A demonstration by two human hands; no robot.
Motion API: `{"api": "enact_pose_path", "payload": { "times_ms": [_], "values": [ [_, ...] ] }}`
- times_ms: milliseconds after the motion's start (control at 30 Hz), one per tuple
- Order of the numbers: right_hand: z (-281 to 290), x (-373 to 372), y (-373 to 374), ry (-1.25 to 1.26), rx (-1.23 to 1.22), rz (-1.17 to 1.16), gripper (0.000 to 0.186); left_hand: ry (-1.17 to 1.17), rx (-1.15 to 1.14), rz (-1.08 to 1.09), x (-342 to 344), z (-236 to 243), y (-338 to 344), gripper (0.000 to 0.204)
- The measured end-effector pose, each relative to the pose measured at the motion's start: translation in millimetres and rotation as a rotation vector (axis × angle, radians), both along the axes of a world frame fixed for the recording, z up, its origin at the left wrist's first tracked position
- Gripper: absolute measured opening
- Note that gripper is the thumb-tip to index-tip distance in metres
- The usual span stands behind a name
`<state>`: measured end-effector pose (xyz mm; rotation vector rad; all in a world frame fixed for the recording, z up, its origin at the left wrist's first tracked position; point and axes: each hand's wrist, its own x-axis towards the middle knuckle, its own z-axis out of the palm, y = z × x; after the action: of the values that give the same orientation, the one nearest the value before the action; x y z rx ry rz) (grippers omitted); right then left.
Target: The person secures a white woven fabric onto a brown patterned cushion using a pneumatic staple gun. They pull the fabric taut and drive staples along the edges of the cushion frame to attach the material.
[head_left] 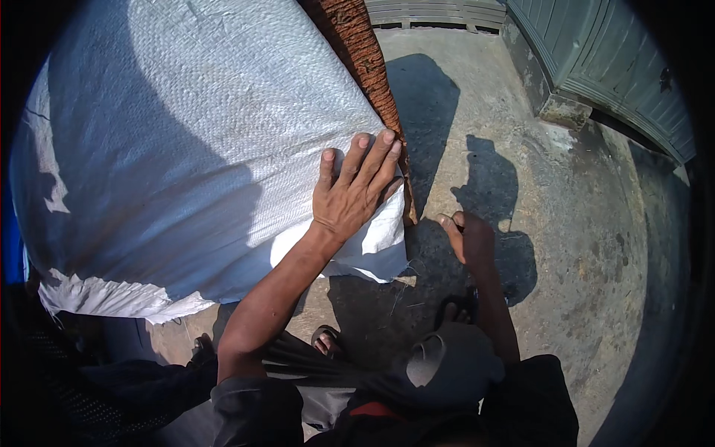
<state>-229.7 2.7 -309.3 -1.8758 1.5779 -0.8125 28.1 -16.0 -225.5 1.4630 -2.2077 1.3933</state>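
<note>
head view showed the left grip [348, 192] laid flat on the white sheet [223, 93], fingers spread near the sheet's right edge, pinching nothing that could be seen. the sheet covered a large bulk on the left, and a rough brown piece [359, 63] showed along its right edge; what else lay underneath was hidden. the right grip [474, 240] hung apart from the sheet, just to its right and above the concrete floor [596, 298], with fingers curled and thumb held out; whether it pinched anything thin could not be told.

the step in hand looked like pressing the sheet down near its corner. to do that well, a full, flat palm seemed better than fingertips alone, since it spread the load over the weave. creases ran leftward from the wrist, so even pressure, stroked outward toward the edge, seemed the way to ease them. the flap [383, 237] below the palm had a frayed hem, which probably called for handling by the whole fold, not by single threads.
</note>
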Motion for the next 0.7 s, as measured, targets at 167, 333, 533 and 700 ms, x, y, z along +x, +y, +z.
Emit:
{"api": "enact_pose_path", "payload": {
  "times_ms": [167, 333, 533, 700],
  "values": [
    [-160.3, -122.0, 143.9, 0.325, 0.337, -0.357, 0.039, -0.016, 0.174, 0.001, -4.7, 20.4, 10.6, 0.046],
    [-171.5, -136.6, 154.7, 0.416, 0.508, -0.395, 0.039, 0.009, 0.066, -0.024, -7.4, 27.3, 9.0, 0.046],
    [-167.6, -130.5, 145.2, 0.458, 0.524, -0.382, 0.040, 0.051, 0.051, -0.006, -6.4, 29.9, 5.9, 0.048],
    [-166.1, -117.9, 142.6, 0.457, 0.527, -0.377, 0.040, 0.109, 0.151, -0.073, -4.2, 19.2, 6.2, 0.047]
  ]
}}
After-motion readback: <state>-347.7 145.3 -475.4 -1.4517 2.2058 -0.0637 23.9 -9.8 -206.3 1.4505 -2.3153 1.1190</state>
